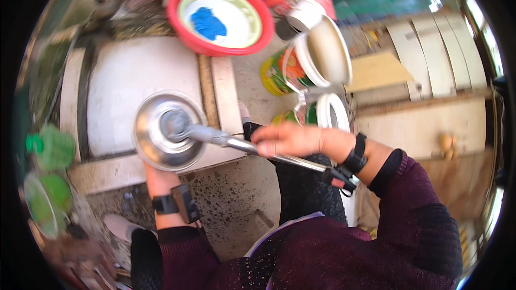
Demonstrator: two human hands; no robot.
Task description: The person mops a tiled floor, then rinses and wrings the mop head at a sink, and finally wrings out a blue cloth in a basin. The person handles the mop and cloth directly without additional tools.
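Note:
A round shiny metal disc (193, 108) with a grey joint (175, 124) at its middle is raised over the edge of a white-topped low table. A chrome pole (300, 162) runs from the joint to the right, ending in a dark cap with a loop; it looks like a mop. My right hand (286, 139), blurred, lies across the pole with its fingers over it. My left forearm reaches up to the underside of the disc, which hides the left hand, so its grip cannot be seen.
The white panel (141, 68) has a raised frame. Behind it, a red basin (177, 20) holds a pale basin (238, 28) with a blue cloth (209, 24). Two printed buckets (300, 64) stand to the right, beside wooden boards (419, 125). A green jug (56, 147) is at left.

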